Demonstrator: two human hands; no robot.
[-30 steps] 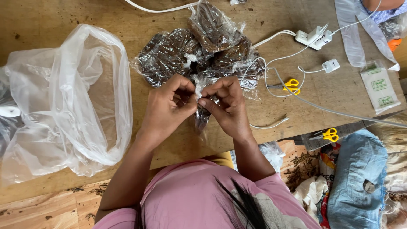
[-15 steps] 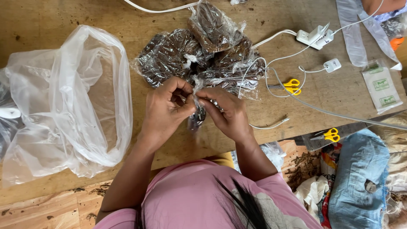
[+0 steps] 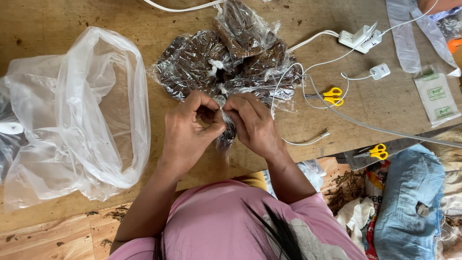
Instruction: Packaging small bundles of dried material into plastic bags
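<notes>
Both hands (image 3: 221, 123) pinch one clear packet (image 3: 226, 137) of dark filling.

The rough, matt wooden tabletop (image 3: 86, 14) is scratched and stained. Near its left edge lies a large, thin, clear plastic bag (image 3: 82, 110), crinkled and faintly glossy. Toward the far edge, small packets of dark brown, coarse-grained filling in shiny clear plastic wrap (image 3: 216, 58) catch the light in creases. Both bare hands, left (image 3: 190, 127) and right (image 3: 252, 123), pinch the twisted, glossy film neck of one such small dark packet (image 3: 225, 137). Smooth white plastic cables (image 3: 337, 58) and a glossy white plastic plug block (image 3: 358, 37) lie toward the far right corner, beside small scissors with glossy yellow plastic handles (image 3: 332, 95). Below the near edge sits a matt blue woven-cloth sack (image 3: 409, 202).
</notes>
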